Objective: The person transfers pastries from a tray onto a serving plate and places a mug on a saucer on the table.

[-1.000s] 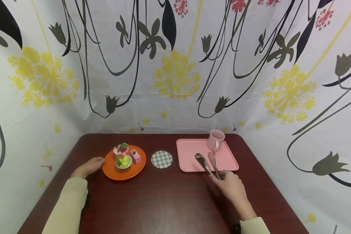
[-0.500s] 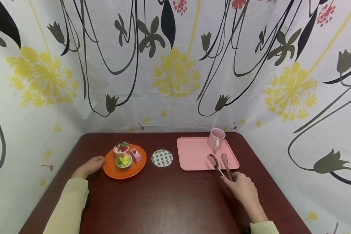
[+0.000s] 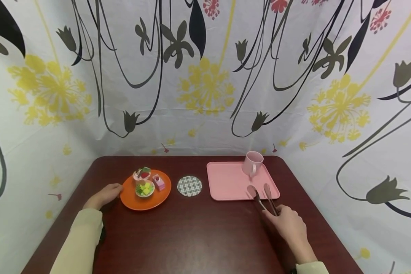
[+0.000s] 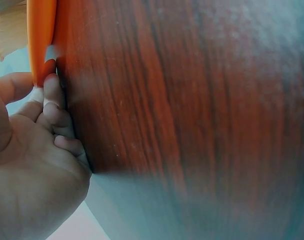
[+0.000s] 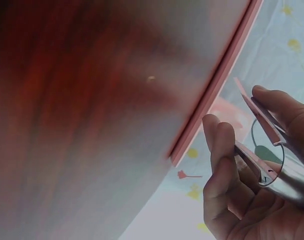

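My left hand (image 3: 102, 196) pinches the left rim of an orange plate (image 3: 140, 204); in the left wrist view thumb and fingers meet on the plate edge (image 4: 40, 40). On the plate sit a small cup with green and yellow food (image 3: 145, 188), a cup with a red piece and green bits (image 3: 142, 174), and a pink cake slice (image 3: 159, 182). Metal tongs (image 3: 269, 196) are held in my right hand (image 3: 289, 228), their arms spread apart with nothing between the tips. Those tips hover by the front edge of a pink tray (image 3: 226, 180).
A pink mug (image 3: 251, 163) stands at the tray's back right corner. Between plate and tray lies a round checked coaster (image 3: 189, 186). The dark wooden table (image 3: 191, 236) ends against a flower-patterned cloth (image 3: 205, 129) at the back and sides.
My right hand has moved right and slightly toward me with the tongs, whose tips have drawn back toward the tray's front edge. The left hand and plate stay as they were.
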Motion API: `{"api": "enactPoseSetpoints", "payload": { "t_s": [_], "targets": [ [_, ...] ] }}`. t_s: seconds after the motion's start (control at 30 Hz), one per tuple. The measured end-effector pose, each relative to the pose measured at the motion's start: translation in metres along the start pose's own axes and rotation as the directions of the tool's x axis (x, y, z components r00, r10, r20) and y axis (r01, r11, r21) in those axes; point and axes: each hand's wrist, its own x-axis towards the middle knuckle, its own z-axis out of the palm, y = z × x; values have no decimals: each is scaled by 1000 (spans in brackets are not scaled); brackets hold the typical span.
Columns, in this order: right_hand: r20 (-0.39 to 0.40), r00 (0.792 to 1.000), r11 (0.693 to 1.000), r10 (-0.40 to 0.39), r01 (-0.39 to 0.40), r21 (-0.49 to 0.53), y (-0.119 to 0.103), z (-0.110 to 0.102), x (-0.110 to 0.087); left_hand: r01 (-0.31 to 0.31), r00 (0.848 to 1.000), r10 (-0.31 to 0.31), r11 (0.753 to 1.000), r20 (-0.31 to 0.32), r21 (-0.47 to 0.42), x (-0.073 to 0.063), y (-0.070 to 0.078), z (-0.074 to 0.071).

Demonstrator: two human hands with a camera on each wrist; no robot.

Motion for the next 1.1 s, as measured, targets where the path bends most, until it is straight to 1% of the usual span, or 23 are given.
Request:
{"api": "enactPoseSetpoints", "payload": {
  "t_s": [0.1, 0.3, 0.47, 0.63, 0.87, 1.1],
  "targets": [
    [-2, 1000, 1000, 4, -4, -8, 1, 0, -1, -3, 1000, 3, 1000, 5, 3, -1, -1, -1],
    [-9, 1000, 1000, 8, -8, -13, 4, 0, -3, 10, 1000, -10, 1000, 9, -2, -1, 0, -1],
    [3, 1000, 1000, 16, -16, -21, 5, -1, -3, -8, 1000, 8, 1000, 11, 4, 0, -1, -1],
    [11, 1000, 999, 20, -20, -30, 4, -1, -3, 6, 1000, -6, 1000, 11, 3, 1, -1, -1],
    [28, 999, 999, 29, -28, -41, 4, -2, -4, -6, 1000, 6, 1000, 0, -25, 0, 0, 0],
    [44, 999, 997, 31, -27, -71, 7, -4, -2, -17, 1000, 17, 1000, 1, -11, -1, 1, -2]
  ]
}}
